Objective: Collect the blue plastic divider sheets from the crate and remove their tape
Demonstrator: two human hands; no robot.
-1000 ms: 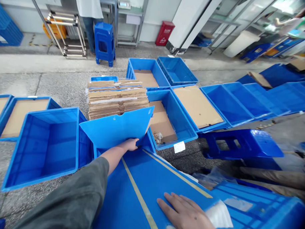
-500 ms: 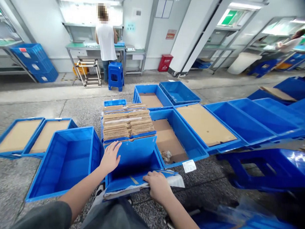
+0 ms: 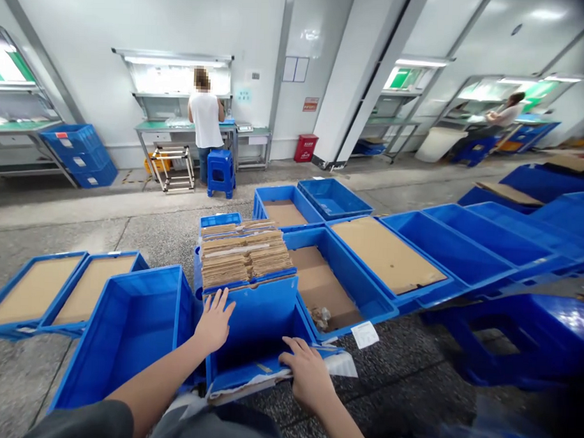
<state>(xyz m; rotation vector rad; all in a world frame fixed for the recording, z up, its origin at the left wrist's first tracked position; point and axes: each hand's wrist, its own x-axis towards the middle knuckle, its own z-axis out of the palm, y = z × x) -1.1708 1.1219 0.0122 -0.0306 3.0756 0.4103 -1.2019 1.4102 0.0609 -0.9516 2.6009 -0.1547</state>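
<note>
My left hand (image 3: 214, 323) splays against the blue plastic panel (image 3: 264, 311), eleven o'clock: likely light, stiff, best edge-held; right hand (image 3: 311, 377) at one, grip unclear.

Your upright blue sheet (image 3: 267, 307) looks like smooth matt plastic, the brown stack (image 3: 247, 259) rough-edged cardboard; your dark sleeve (image 3: 91, 423) is matt cloth, the blue stool nearest you (image 3: 551, 327) glossy plastic.

Factory workshop, indoor. Lit workbench (image 3: 154, 126) stands against white wall (image 3: 260, 32), 1 co-worker (image 3: 207, 117) at it; stack of 3 blue crates (image 3: 86, 161) nearby. Open blue bins (image 3: 456, 242) line speckled floor (image 3: 145, 236).
</note>
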